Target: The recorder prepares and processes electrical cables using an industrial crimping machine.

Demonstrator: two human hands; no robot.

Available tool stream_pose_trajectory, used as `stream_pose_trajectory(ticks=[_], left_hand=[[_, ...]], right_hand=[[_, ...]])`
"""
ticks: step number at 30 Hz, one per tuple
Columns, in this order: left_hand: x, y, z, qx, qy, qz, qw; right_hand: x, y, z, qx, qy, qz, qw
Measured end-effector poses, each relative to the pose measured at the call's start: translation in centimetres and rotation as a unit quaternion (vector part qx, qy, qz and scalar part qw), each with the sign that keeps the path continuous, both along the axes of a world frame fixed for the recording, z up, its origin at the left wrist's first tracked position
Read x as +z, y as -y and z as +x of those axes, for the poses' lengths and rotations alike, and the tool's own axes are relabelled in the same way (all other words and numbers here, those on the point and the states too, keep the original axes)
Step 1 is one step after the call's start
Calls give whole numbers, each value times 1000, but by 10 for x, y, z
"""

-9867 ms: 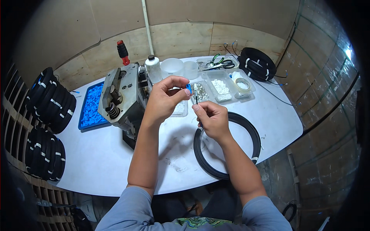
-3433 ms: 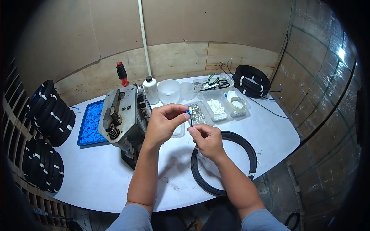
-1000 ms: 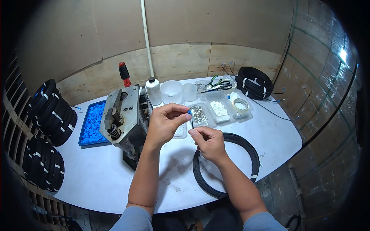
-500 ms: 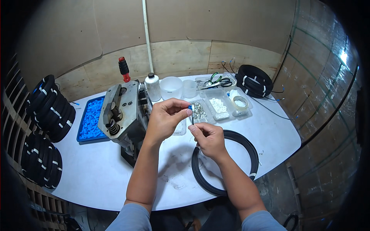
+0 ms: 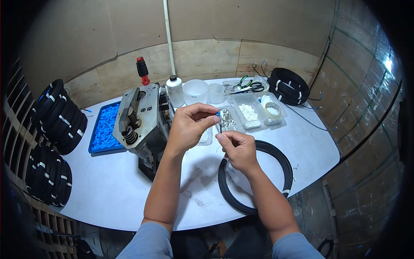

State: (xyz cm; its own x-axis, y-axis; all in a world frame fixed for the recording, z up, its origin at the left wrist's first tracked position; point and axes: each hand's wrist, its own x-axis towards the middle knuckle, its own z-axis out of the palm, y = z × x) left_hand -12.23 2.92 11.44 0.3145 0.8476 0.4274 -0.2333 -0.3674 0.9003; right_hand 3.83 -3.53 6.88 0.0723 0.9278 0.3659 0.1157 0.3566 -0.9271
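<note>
Between thumb and fingertips, my left hand (image 5: 187, 127) pinches a small blue connector housing (image 5: 218, 113), mostly covered by the fingers. Just below it, my right hand (image 5: 238, 149) grips a short upright length of black cable (image 5: 221, 128) whose top reaches the housing. Whether the cable end sits inside the housing cannot be made out. A coil of black cable (image 5: 288, 168), bound with white tape, lies on the white table under and right of my right hand. Behind the fingertips is a clear tray of small metal terminals (image 5: 229, 121).
To the left stands a metal press (image 5: 148, 114) beside a blue tray of blue housings (image 5: 105, 129). Farther back are a white bottle (image 5: 174, 91), plastic tubs, a tray of white parts (image 5: 249, 114), a tape roll (image 5: 273, 108) and scissors (image 5: 252, 88). Black coils (image 5: 56, 118) are stacked at left.
The whole view has shifted slightly. Both hands keep their pinches on the housing and cable, with almost no change between them.
</note>
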Motion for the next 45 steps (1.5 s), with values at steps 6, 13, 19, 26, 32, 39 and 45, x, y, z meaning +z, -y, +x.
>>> stream_pose_trajectory(ticks=[6, 13, 19, 26, 32, 39, 45], left_hand=[[-5, -4, -1, -18, 28, 38, 999], [1, 1, -1, -13, 10, 19, 1000], [-7, -5, -1, -67, 95, -88, 989], [-13, -9, 10, -152, 244, -265, 920], [-23, -19, 10, -194, 285, -302, 889], [-24, -20, 9, -224, 308, -327, 865], [-23, -18, 10, -233, 319, -352, 848]], right_hand=[[0, 0, -1, 0, 1, 7, 1000], [3, 1, 0, -5, 3, 9, 1000], [5, 2, 1, -12, -31, 19, 999], [1, 2, 3, 1, -18, 51, 999], [2, 2, 1, 14, 3, 63, 998], [1, 2, 1, 15, 12, 59, 998], [1, 2, 2, 16, 14, 63, 998]])
